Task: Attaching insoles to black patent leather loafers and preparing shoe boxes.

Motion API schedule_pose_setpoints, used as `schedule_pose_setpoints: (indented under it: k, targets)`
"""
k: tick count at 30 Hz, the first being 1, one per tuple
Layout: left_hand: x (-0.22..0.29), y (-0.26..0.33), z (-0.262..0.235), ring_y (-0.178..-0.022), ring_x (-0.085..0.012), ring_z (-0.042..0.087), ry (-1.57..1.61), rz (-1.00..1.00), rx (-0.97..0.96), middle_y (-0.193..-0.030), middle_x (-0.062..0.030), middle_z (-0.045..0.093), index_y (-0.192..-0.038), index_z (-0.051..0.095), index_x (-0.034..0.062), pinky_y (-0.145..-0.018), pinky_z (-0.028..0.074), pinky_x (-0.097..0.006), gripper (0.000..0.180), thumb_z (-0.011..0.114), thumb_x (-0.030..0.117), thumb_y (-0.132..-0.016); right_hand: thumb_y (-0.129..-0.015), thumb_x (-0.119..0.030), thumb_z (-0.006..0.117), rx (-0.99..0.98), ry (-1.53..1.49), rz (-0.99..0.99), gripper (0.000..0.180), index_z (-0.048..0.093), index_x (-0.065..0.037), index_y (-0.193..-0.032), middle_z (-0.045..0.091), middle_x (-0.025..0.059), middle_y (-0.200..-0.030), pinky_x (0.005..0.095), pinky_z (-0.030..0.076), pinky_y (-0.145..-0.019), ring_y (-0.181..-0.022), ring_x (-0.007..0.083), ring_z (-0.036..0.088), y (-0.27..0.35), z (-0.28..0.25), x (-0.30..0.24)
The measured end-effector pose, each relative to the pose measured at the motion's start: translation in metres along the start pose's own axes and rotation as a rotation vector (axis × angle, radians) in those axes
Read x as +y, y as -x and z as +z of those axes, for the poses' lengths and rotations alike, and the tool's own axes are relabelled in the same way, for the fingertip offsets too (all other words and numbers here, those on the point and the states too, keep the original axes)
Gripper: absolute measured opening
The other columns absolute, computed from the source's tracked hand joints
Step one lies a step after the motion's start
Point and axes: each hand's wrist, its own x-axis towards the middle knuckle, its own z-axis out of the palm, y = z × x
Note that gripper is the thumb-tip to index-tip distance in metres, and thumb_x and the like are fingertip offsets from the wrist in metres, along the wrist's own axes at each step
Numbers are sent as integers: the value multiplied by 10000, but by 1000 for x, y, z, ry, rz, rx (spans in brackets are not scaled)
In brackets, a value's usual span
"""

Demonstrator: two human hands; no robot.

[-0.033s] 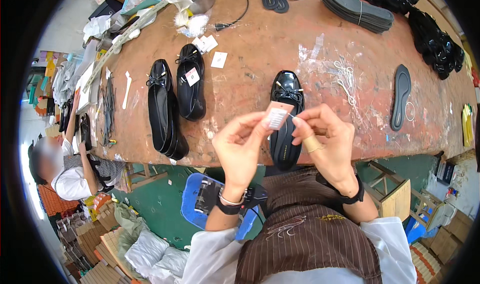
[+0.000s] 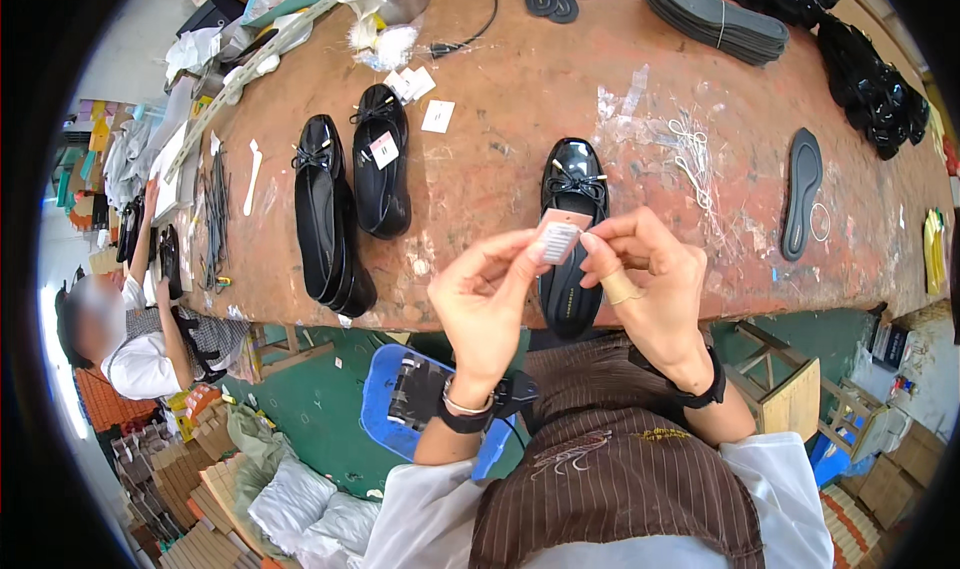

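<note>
Between its thumb and fingers my left hand (image 2: 482,287) pinches a small pink and white hang tag (image 2: 561,239), printed side up. My right hand (image 2: 655,274) has its fingertips pressed together at the tag's right edge, on a thin white tag string that is mostly hidden now. A yellowish wrap circles one right finger. Beneath both hands, on the bench, lies a black patent flat shoe (image 2: 573,174) with a bow, toe pointing away. Left of it stand more black bow flats (image 2: 330,214); a tag (image 2: 384,150) rests on another black flat (image 2: 383,194).
On the worn brown bench (image 2: 470,169) are loose white tags (image 2: 438,116), a bundle of white strings (image 2: 692,169), a grey insole (image 2: 801,197), stacked insoles (image 2: 715,21) and glossy black shoes (image 2: 870,84). A co-worker (image 2: 150,339) is at the left; a blue crate (image 2: 375,419) stands below the bench edge.
My right fingertips have come closer to the tag, and the short stretch of string between them no longer shows. My left hand and the tag have shifted slightly right.
</note>
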Motion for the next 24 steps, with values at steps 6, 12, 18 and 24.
schedule_pose_setpoints:
  k: [6,12,18,24]
  targets:
    - [-3,23,0,-884,-153,701,32,16,45,-977,-127,728,-1043,700,-77,-808,574,-270,151,677,-63,-894,-889,-11,705,-18,102,-55,82,629,18,-903,736,126,-782,245,553,-594,-684,121,714,8,4,-1]
    - [-7,30,0,-885,-153,703,-58,58,47,-964,-131,732,-1005,715,-69,-797,569,-264,129,687,-73,-880,-899,-12,691,-21,118,-50,96,627,27,-959,740,122,-797,244,553,-603,-717,126,722,13,1,3]
    - [-11,19,-5,-892,-248,725,-428,455,-52,-925,-145,725,-960,730,-18,-830,575,-360,171,703,-86,-805,-952,-21,626,-436,-526,303,151,625,60,-1079,729,139,-933,277,578,-788,-873,193,726,-7,-23,26]
    - [-16,11,-10,-997,-296,695,-723,702,-264,-991,-139,712,-943,738,9,-954,510,-456,183,727,-49,-770,-983,-103,610,-607,-496,344,132,670,5,-1029,719,98,-1042,285,516,-926,-1001,155,677,-11,-43,46]
